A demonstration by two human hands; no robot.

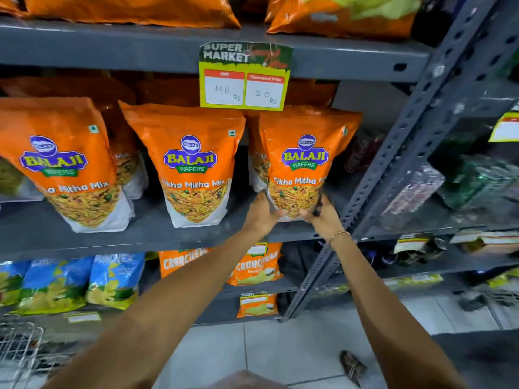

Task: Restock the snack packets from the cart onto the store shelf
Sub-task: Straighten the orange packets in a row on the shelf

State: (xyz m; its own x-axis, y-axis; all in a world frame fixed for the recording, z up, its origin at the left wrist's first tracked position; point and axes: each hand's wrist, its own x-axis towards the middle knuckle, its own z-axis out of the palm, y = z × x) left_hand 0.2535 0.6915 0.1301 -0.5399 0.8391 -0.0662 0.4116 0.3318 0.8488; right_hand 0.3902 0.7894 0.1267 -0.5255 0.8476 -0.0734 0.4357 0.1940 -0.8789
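An orange Balaji Tikha Mitha Mix snack packet point(302, 161) stands upright at the right end of the grey middle shelf point(157, 237). My left hand point(264, 213) grips its lower left corner. My right hand point(323, 216), with a thin bracelet at the wrist, grips its lower right corner. Two more matching packets stand to the left, one in the middle point(193, 164) and one at the left point(67, 164), with further packets behind them. A wire cart point(19, 352) shows at the bottom left corner.
A yellow price tag point(244, 77) hangs from the upper shelf edge above the held packet. A slanted grey perforated upright point(393, 155) stands just right of my hands. Blue and orange chip bags point(112, 279) fill the lower shelves. White floor tiles lie below.
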